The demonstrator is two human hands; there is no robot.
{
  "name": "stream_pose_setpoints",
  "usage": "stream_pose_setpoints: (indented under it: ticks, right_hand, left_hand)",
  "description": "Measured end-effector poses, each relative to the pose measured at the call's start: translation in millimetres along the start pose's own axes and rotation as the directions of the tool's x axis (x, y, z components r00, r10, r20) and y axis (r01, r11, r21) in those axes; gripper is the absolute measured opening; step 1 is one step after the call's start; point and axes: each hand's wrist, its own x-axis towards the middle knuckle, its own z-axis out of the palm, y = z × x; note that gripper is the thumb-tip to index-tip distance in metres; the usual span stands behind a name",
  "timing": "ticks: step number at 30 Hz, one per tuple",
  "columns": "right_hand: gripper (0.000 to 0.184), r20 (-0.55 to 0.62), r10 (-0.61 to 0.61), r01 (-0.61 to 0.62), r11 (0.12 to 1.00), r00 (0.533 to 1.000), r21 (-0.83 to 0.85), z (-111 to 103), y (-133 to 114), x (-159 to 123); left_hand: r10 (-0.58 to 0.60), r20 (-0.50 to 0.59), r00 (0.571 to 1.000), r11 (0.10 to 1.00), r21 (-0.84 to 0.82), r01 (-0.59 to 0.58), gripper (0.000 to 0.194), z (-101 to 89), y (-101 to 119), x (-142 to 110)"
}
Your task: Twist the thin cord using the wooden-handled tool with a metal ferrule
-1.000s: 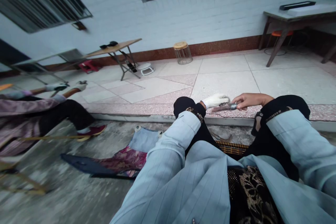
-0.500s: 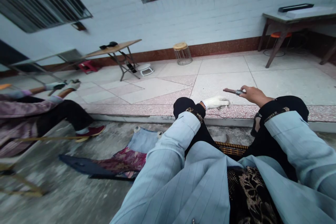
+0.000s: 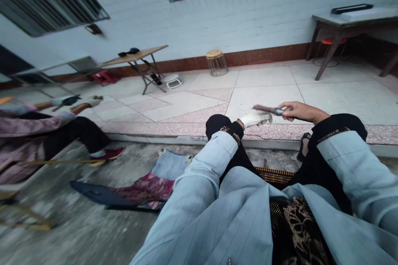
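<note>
My right hand (image 3: 300, 111) is bare and closed on the metal handle of a small knife (image 3: 267, 109), whose dark blade points left. The blade tip hovers just over my left hand (image 3: 255, 119), which wears a white glove and rests curled above my left knee. What the gloved fingers hold, if anything, is hidden. Both arms are in pale blue striped sleeves and reach out over my black trousers.
Another person sits at the left, gloved hands (image 3: 76, 101) working on a stick. A patterned cloth (image 3: 146, 188) lies on the concrete floor. A folding table (image 3: 137, 56), a wire stool (image 3: 217, 63) and a grey table (image 3: 351, 18) stand on the tiled terrace.
My right hand lifted the knife away from the gloved left hand, then lowered it back towards it with the blade now over the glove. The left hand stayed above the knee.
</note>
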Motion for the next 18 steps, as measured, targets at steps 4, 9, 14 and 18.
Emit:
stream_pose_setpoints:
  ticks: [4,9,14,18]
  right_hand:
    - [0.037,-0.438,0.019,0.053,0.987,0.899,0.153,-1,4,10]
    - [0.028,-0.56,0.135,-0.204,0.977,0.817,-0.062,-3,17,19]
    - [0.04,-0.569,0.035,-0.406,0.737,0.822,-0.541,-2,23,14]
    - [0.041,-0.438,0.09,-0.412,0.547,0.894,-0.728,4,22,10]
  left_hand:
    - [0.013,0.105,0.994,1.0,0.001,-0.013,0.03,6.5,2,3]
    - [-0.003,0.131,0.991,1.0,-0.018,0.006,0.03,5.3,0,1]
    - [-0.045,0.114,0.992,0.999,-0.014,0.046,0.029,-1.4,-8,1]
    - [-0.038,0.055,0.998,0.999,0.014,0.037,0.027,-3.9,-13,3]
